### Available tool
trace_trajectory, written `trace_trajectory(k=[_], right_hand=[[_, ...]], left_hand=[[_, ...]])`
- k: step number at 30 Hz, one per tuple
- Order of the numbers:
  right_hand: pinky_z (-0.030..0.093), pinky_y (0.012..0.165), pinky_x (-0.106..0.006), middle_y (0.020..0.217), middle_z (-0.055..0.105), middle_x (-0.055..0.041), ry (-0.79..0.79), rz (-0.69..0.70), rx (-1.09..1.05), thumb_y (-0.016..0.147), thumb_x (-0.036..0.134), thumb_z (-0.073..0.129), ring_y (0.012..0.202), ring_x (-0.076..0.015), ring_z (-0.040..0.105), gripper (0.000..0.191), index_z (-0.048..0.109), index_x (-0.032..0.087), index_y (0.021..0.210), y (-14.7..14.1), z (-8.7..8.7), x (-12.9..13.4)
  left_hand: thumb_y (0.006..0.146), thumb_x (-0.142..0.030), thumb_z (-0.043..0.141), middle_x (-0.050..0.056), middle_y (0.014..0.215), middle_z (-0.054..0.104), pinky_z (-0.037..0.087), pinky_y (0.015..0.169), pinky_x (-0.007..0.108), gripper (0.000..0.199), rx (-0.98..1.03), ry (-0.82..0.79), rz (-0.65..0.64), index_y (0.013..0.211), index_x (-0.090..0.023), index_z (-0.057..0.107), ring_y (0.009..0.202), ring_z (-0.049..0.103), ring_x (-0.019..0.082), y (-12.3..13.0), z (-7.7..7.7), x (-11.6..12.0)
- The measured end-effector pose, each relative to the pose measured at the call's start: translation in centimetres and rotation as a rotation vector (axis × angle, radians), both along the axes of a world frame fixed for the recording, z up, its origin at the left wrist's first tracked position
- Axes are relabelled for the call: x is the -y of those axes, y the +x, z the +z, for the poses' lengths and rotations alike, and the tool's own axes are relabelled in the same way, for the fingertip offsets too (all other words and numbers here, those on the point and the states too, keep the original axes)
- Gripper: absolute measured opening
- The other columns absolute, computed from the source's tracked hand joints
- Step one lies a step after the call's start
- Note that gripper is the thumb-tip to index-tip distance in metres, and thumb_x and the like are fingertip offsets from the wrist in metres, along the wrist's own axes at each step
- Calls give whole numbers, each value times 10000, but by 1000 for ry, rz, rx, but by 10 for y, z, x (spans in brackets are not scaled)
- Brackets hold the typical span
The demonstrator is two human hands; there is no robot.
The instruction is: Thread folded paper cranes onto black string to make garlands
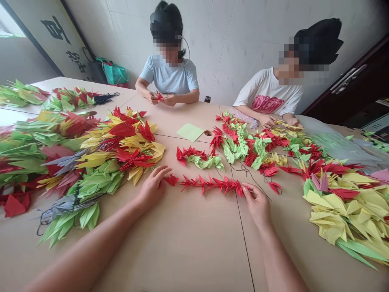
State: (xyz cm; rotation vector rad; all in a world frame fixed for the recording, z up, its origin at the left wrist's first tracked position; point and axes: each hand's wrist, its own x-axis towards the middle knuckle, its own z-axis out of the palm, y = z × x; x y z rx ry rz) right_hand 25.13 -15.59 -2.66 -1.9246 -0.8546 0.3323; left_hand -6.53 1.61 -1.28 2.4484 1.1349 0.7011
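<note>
A row of red folded paper cranes (209, 185) lies across the table in front of me. At its right end, my right hand (258, 205) pinches the last crane between thumb and fingers. My left hand (152, 187) is at the other end, its fingers stretched out beside a single red crane (172, 179); whether they touch it is hard to see. Just beyond the row lies a short red and green crane strand (200, 158). A small red crane (275, 187) with a dark cord rests to the right of my right hand.
Large heaps of coloured paper cranes lie at left (100, 174) and right (349, 202). A green paper sheet (190, 132) lies near a table hole (208, 133). Opposite, one person (170, 77) holds a red folded piece; another (270, 93) handles yellow ones. Dark cords (247, 172) trail nearby.
</note>
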Motion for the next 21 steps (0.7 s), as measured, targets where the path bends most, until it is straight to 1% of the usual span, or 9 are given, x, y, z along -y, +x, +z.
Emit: trace_trajectory(k=[4,7,9,11,13,16,19,21], right_hand=[[500,753,-363,952,704,-107,56,-26,-61,759,498,589,827,-240,652,380,656,183,960,4,-7,0],[506,701,-348,898,706,-97,79,-26,-97,769,498,576,767,-224,647,378,651,178,955,4,-7,-1],[506,677,-339,886,704,-87,82,-17,-112,777,494,565,733,-210,638,373,649,181,962,3,-6,-1],[508,687,-339,912,699,-85,83,-12,-120,779,496,560,742,-205,634,373,646,185,966,3,-4,-1],[510,702,-347,928,695,-87,79,-16,-124,776,504,560,755,-209,634,382,645,184,967,3,-4,-1],[507,746,-368,938,697,-90,62,-14,-132,762,507,583,803,-227,643,390,646,187,976,3,-3,-1],[491,822,-387,994,694,-97,50,-1,-146,743,498,616,902,-249,642,380,643,191,965,1,-3,-2],[489,834,-392,998,695,-104,42,9,-162,734,499,627,923,-258,642,387,639,188,964,0,-2,-2]], left_hand=[[752,-93,382,88,1220,573,519,847,313,497,-36,-15,35,1219,-187,526,1011,614,206,0,-3,-1],[765,-99,382,86,1174,597,520,822,292,495,-48,-46,25,1237,-177,507,946,631,186,1,-2,0],[780,-114,389,89,1195,587,506,853,300,491,-70,-37,21,1255,-178,494,989,614,195,0,2,3],[795,-162,427,95,1229,571,475,912,348,488,-128,6,29,1280,-183,479,1076,572,235,-3,8,5],[802,-239,479,105,1229,573,457,928,399,504,-201,31,34,1303,-186,462,1107,545,278,-9,14,6],[813,-296,498,106,1123,627,481,865,410,466,-257,-15,16,1267,-191,499,1041,576,293,-16,18,6],[815,-234,468,92,985,666,502,788,374,385,-241,-73,1,1187,-193,556,943,616,270,-18,17,4],[798,-199,466,84,938,673,509,754,351,373,-196,-93,-3,1155,-192,572,890,631,252,-16,16,2]])
